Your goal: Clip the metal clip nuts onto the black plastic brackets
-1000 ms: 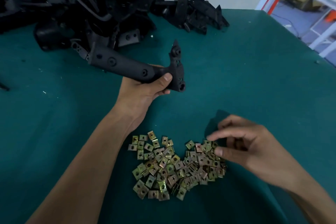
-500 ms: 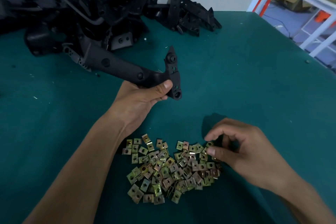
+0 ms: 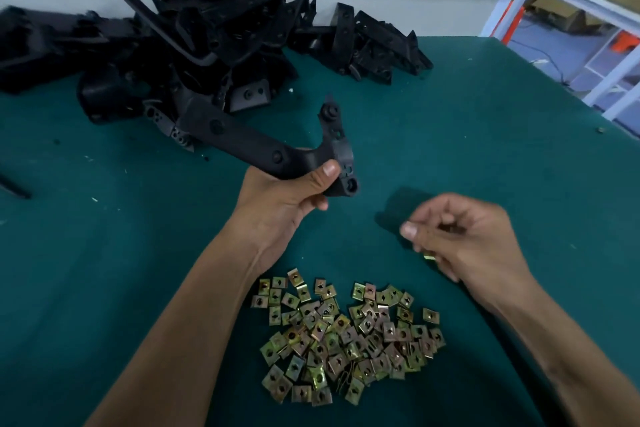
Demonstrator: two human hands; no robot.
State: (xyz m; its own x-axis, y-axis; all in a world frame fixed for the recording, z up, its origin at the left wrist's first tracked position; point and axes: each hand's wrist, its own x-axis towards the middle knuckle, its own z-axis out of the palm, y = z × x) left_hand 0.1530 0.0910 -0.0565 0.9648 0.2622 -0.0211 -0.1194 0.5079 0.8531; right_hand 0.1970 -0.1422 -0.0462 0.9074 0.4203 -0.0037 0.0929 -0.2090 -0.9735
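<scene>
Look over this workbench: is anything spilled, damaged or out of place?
Nothing stands out. The clip nuts lie in a loose heap on the green table, brackets are piled at the back, the left hand grips one bracket, and the right hand is curled, seemingly around a nut. Only small specks of debris dot the cloth.

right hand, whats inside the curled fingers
A small yellowish metal edge shows at the lower side of the right hand, likely a clip nut from the pile. The curled fingers cover the rest, so its shape and number cannot be seen.
</scene>
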